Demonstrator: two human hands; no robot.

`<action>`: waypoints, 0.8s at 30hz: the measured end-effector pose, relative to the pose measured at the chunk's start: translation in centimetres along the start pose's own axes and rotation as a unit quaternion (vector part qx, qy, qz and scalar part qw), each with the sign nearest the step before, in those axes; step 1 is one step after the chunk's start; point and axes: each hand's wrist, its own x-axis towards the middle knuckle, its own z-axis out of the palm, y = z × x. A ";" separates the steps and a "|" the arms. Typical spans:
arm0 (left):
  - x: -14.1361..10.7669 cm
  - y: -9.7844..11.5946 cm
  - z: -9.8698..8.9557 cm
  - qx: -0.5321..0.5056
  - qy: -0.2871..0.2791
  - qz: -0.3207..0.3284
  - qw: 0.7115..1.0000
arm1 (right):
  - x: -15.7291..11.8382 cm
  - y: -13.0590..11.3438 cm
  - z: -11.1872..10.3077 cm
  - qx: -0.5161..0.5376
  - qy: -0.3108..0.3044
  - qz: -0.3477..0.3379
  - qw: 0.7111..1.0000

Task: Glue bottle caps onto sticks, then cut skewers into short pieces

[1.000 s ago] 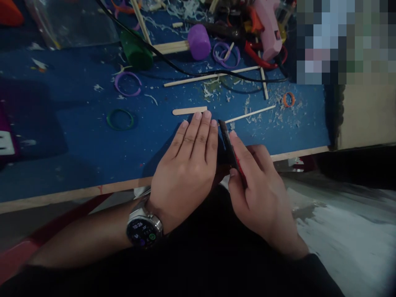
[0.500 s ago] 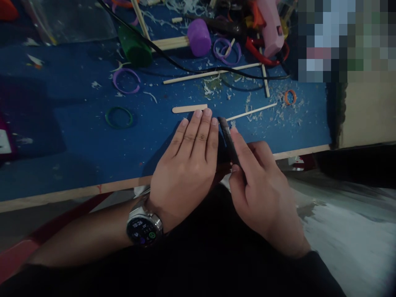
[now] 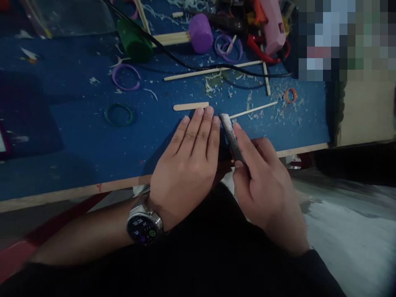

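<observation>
The right hand [image 3: 262, 181] has its grip clamped on a narrow grey blade tool [image 3: 231, 134], whose long axis runs from that hand toward the far left. Its tip lies just right of the left hand [image 3: 188, 161], which presses flat, fingers together and holding nothing, on the blue table [image 3: 77, 136].

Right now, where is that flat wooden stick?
The flat wooden stick lies on the blue board, just beyond the left hand fingertips, right of the green ring.

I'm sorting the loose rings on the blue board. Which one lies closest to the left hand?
The green ring, lying flat left of the left hand. The purple rings and the small orange ring lie farther off.
</observation>
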 end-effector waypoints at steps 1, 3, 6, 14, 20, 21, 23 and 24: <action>0.0 0.0 0.0 -0.001 0.001 -0.001 1.000 | 0.0 0.0 0.0 0.002 0.001 0.000 1.000; 0.0 0.0 0.1 -0.001 0.006 -0.003 1.000 | 0.0 0.1 0.0 0.005 0.006 0.000 1.000; -0.1 0.0 0.1 0.010 0.011 0.002 1.000 | -0.1 0.3 0.0 0.004 0.016 0.004 1.000; 0.0 -0.1 0.0 0.007 0.003 0.006 1.000 | -0.2 0.0 0.1 0.006 0.020 0.003 1.000; 0.1 0.1 -0.1 0.025 0.007 0.006 1.000 | -0.2 -0.5 -0.2 0.009 -0.006 -0.002 1.000; 0.1 0.1 -0.1 0.026 0.008 0.005 1.000 | -0.2 -0.6 -0.3 0.009 -0.009 -0.002 1.000; 0.1 0.0 -0.1 0.020 0.007 0.001 1.000 | -0.2 -0.6 -0.3 0.013 -0.014 -0.004 1.000; 0.1 0.0 -0.1 0.014 0.006 0.000 1.000 | -0.2 -0.6 -0.3 0.015 -0.017 -0.004 1.000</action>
